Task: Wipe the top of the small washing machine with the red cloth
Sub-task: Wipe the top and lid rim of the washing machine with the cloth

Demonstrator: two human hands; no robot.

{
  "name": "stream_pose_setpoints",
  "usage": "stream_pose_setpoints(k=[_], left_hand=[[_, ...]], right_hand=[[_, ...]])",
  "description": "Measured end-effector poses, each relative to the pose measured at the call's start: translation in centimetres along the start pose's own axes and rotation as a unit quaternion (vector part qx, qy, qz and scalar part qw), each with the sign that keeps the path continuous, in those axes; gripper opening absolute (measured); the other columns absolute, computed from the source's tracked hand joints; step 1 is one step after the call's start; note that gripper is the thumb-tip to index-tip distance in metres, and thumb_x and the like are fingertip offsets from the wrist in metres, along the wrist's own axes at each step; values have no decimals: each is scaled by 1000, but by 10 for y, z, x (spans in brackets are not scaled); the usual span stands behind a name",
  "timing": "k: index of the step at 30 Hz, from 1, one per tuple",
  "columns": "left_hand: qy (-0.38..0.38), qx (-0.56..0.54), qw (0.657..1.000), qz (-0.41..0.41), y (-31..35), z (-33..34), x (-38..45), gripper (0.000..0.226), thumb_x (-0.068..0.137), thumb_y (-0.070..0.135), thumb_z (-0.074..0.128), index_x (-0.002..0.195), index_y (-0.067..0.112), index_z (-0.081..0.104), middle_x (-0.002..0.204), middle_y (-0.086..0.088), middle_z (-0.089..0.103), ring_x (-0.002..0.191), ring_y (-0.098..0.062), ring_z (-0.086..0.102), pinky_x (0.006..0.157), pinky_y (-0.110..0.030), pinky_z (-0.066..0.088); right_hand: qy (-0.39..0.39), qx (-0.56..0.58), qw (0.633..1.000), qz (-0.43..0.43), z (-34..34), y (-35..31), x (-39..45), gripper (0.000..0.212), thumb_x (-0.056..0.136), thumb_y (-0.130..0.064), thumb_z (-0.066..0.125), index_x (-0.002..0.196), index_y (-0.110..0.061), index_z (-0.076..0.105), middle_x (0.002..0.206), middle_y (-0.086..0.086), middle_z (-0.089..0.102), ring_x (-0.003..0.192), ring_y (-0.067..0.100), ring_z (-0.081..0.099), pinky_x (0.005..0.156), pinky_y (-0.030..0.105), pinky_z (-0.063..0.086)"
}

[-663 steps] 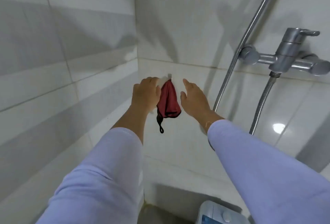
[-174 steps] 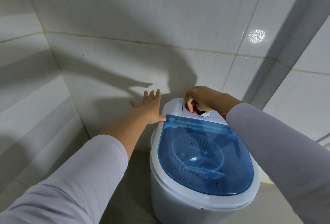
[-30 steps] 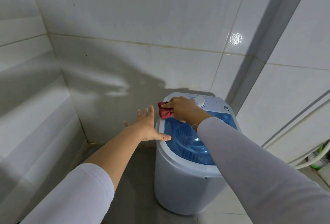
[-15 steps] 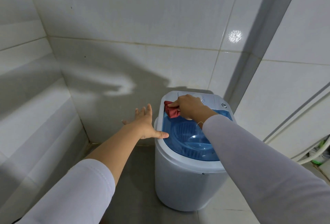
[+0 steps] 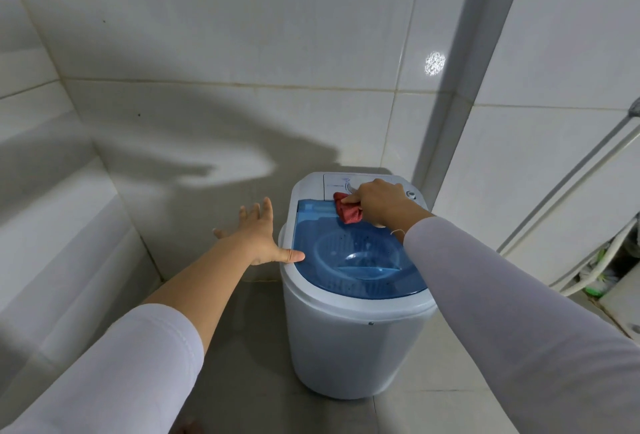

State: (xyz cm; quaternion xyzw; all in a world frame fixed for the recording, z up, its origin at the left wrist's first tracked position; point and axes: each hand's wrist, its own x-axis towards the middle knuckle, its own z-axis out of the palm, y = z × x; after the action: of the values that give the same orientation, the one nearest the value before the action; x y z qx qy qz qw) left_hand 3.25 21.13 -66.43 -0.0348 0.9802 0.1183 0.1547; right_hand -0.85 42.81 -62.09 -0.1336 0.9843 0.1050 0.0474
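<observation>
A small white washing machine stands on the floor against the tiled wall, with a clear blue lid and a white control panel at the back. My right hand is closed on a bunched red cloth and presses it on the back edge of the lid, near the panel. My left hand is flat with fingers spread at the machine's left side. Its thumb rests on the left rim of the lid. The dial is partly hidden behind my right hand.
White tiled walls close in at the left and behind the machine. A pale vertical strip runs down the wall to the right. Hoses and green items sit low at the far right. Grey floor tiles lie in front.
My right hand has slid the red cloth to the right along the back edge of the lid. My left hand stays braced on the machine's left rim.
</observation>
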Motion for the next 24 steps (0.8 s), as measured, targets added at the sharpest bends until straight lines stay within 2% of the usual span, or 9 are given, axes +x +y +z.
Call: stream_pose_setpoints(k=[5, 9, 12, 15, 19, 24], left_hand=[[12, 27, 1000, -1, 7, -4, -7, 130, 68, 69, 66, 148, 20, -24, 160, -2, -19, 148, -25, -17, 111, -69, 5], [18, 53, 998, -6, 12, -6, -9, 129, 69, 69, 66, 149, 19, -24, 161, -3, -18, 148, -25, -17, 110, -70, 5], [22, 70, 997, -12, 15, -6, -10, 129, 70, 69, 65, 149, 19, -24, 161, -4, -18, 148, -25, -16, 110, -71, 5], [28, 82, 996, -13, 16, -6, -10, 128, 70, 69, 65, 149, 19, -23, 161, -3, -16, 148, -24, -15, 110, -71, 6], [37, 96, 995, -13, 19, -6, -12, 128, 70, 69, 65, 149, 19, -21, 161, -3, -15, 149, -24, -14, 109, -71, 7], [39, 89, 995, -18, 20, -5, -17, 125, 72, 67, 64, 150, 18, -21, 161, -3, -15, 148, -24, -15, 110, -71, 8]], right_hand=[[5, 3, 1000, 25, 9, 22, -6, 47, 95, -20, 48, 137, -41, 47, 126, 2, 58, 119, 27, 52, 97, 45, 44], [19, 19, 998, 57, 21, 40, -9, 39, 94, -24, 48, 131, -37, 54, 117, 2, 62, 110, 25, 56, 91, 41, 47], [13, 30, 997, 76, 26, 55, -15, 39, 94, -24, 50, 131, -36, 54, 113, 3, 61, 109, 27, 58, 84, 37, 43], [19, 48, 993, 109, 32, 65, -18, 35, 94, -24, 48, 128, -29, 56, 94, 1, 51, 104, 26, 58, 78, 36, 33], [28, 75, 988, 134, 39, 69, -21, 32, 93, -24, 50, 125, -25, 58, 90, 1, 49, 87, 22, 50, 77, 37, 33], [37, 112, 981, 151, 44, 78, -31, 36, 92, -29, 52, 128, -28, 56, 91, 1, 50, 99, 25, 58, 74, 37, 37]])
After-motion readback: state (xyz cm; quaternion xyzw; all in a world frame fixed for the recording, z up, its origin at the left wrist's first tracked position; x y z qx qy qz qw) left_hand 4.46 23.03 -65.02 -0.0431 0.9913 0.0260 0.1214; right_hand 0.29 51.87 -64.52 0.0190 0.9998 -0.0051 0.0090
